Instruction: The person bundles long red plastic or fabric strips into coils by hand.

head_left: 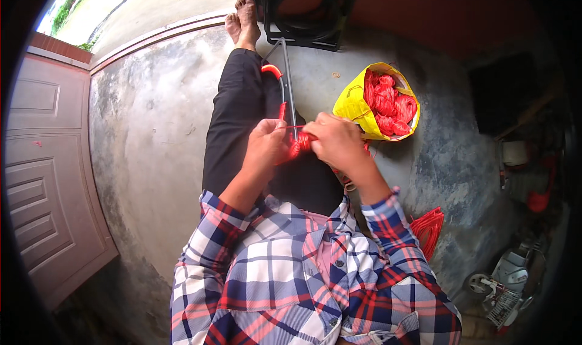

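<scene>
I sit on a concrete floor with my legs stretched out. My left hand (265, 146) and my right hand (335, 141) meet above my lap, both closed on a small bundle of red string (299, 144). A thin strand runs between my fingers. A grey metal rod (288, 90) with a red curved part (274, 71) runs from the bundle up along my legs toward my feet. To the right of my right hand lies a yellow bag (354, 106) filled with several red string bundles (388, 106).
A black square frame (306, 12) stands near my bare feet (242, 19). A loose red string bunch (428, 228) lies by my right elbow. A panelled door (45, 169) is on the left. A small fan (506, 281) and clutter occupy the lower right.
</scene>
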Action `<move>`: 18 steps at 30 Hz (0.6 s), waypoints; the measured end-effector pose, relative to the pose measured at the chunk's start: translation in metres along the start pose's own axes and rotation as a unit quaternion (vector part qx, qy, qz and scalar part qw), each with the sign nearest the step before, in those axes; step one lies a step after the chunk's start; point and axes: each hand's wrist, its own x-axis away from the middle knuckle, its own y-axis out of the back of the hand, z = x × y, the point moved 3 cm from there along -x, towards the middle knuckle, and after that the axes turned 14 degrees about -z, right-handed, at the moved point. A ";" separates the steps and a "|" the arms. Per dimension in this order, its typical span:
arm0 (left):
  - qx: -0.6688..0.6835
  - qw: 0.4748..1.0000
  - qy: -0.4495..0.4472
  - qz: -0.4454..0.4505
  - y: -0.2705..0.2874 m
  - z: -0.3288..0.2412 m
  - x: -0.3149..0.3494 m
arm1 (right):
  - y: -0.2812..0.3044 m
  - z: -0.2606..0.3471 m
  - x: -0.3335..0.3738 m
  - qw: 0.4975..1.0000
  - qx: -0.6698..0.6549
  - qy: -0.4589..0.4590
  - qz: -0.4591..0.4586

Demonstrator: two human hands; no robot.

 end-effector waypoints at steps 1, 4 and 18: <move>-0.014 1.000 -0.009 -0.009 -0.002 -0.002 -0.001 | -0.018 -0.003 0.000 0.999 0.002 -0.037 0.001; -0.115 0.990 -0.083 -0.021 0.001 -0.004 -0.009 | -0.042 -0.003 0.000 0.995 -0.012 -0.094 0.008; 0.016 0.985 -0.157 -0.062 -0.003 -0.040 0.012 | -0.022 0.018 -0.006 0.971 -0.193 0.016 -0.141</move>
